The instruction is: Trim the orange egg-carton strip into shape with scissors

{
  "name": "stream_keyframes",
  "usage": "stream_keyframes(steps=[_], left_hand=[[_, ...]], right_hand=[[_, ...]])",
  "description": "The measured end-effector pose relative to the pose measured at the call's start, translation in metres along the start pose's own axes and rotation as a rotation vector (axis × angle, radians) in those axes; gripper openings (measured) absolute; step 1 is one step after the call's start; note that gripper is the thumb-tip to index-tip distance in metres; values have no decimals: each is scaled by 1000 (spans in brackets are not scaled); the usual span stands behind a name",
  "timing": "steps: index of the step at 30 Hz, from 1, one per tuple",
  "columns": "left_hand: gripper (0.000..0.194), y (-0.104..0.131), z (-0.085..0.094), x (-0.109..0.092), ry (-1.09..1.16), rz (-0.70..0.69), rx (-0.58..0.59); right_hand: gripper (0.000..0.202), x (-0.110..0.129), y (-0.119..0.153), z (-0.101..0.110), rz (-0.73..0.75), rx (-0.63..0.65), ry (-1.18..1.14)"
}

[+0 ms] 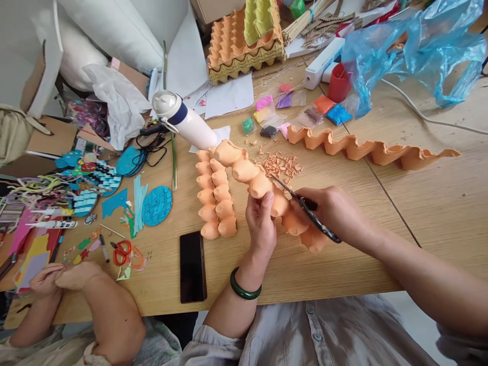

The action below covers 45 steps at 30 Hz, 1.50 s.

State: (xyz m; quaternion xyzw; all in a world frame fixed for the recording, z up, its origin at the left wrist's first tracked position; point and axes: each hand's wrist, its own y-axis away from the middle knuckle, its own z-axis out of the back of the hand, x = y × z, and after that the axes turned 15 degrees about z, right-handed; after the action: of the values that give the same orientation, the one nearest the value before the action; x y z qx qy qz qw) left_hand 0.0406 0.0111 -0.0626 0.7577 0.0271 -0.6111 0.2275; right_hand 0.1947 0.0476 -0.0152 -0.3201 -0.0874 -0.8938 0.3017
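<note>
An orange strip of egg carton cups (pixel 246 170) is held up over the table in my left hand (pixel 261 223), thumb on its near side and fingers underneath. My right hand (pixel 324 208) is closed round black-handled scissors (pixel 310 211), whose blades reach to the far edge of the strip, near its middle. Beyond the blades lies a heap of orange carton scraps (pixel 282 166). Left of the held strip rest two rows of trimmed egg carton cups (pixel 215 198), bumps up. Another uncut-looking egg carton strip (pixel 366 147) lies to the right.
A dark phone (pixel 192 267) lies near the front edge, and a white bottle (pixel 186 119) stands behind the cups. Stacked egg trays (pixel 244 46), clay packets (pixel 267 109) and a blue plastic bag (pixel 412 56) sit farther back. Another person's hands (pixel 64 277) are at left, near red-handled scissors (pixel 122 252).
</note>
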Motion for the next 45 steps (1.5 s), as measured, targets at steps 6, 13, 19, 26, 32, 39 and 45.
stream_keyframes(steps=[6,13,19,26,32,39,45], left_hand=[[36,-2,1,-7,174,96,52],[38,-8,7,-5,225,152,107],[31,-11,10,-7,176,69,54],[33,-8,6,-22,342,226,130],[33,-8,10,-21,272,106,133],[41,-9,22,-19,41,-85,92],[51,-14,28,-13,-93,-235,44]], right_hand=[[49,-14,-7,2,-71,-34,-267],[60,-20,-9,9,-69,41,-376],[46,-23,-12,4,-23,25,-394],[30,-20,-10,0,-1,-149,-194],[35,-20,-10,0,-45,-14,-641],[44,-16,-12,10,-83,80,-793],[50,-4,-9,19,-48,175,-907]])
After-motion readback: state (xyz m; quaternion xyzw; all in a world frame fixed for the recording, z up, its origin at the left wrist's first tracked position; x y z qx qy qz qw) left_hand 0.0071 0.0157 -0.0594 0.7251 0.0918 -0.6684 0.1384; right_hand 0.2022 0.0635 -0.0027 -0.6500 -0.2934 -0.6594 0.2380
